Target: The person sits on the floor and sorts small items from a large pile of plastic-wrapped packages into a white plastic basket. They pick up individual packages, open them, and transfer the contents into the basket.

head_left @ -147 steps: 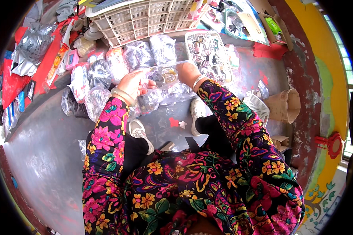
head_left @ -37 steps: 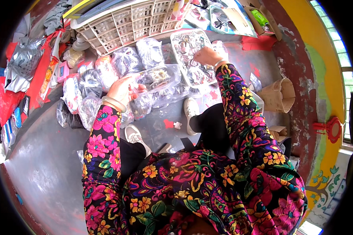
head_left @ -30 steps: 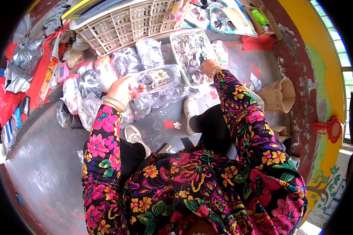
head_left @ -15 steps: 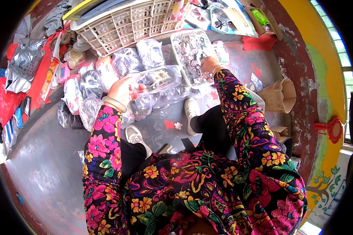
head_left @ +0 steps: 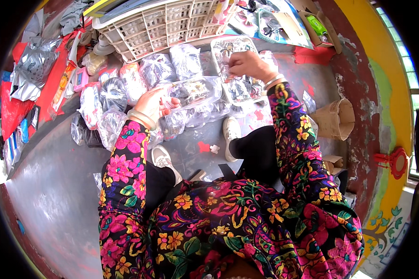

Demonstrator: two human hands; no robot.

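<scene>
My left hand (head_left: 154, 103) grips the left end of a clear plastic bag (head_left: 192, 92), its fingers curled on the film. Small dark and pale pieces lie inside that bag, which rests on other filled bags. My right hand (head_left: 252, 66) hovers over a pale shallow tray (head_left: 247, 102), near the bag's right end. Its fingers are pinched downward; whatever they hold is too small or hidden to name. The tray holds many small dark and clear pieces.
A cream slatted plastic crate (head_left: 156, 35) stands behind the bags. Several filled bags (head_left: 112, 95) crowd the floor to the left. At the right are an open cardboard carton (head_left: 335, 119) and a box with a green packet (head_left: 316, 25). My shoes (head_left: 232, 138) are below the bags.
My right hand has lifted from the tray's right side and moved left toward the bag. My left hand keeps its hold on the bag. The whole view has shifted slightly.
</scene>
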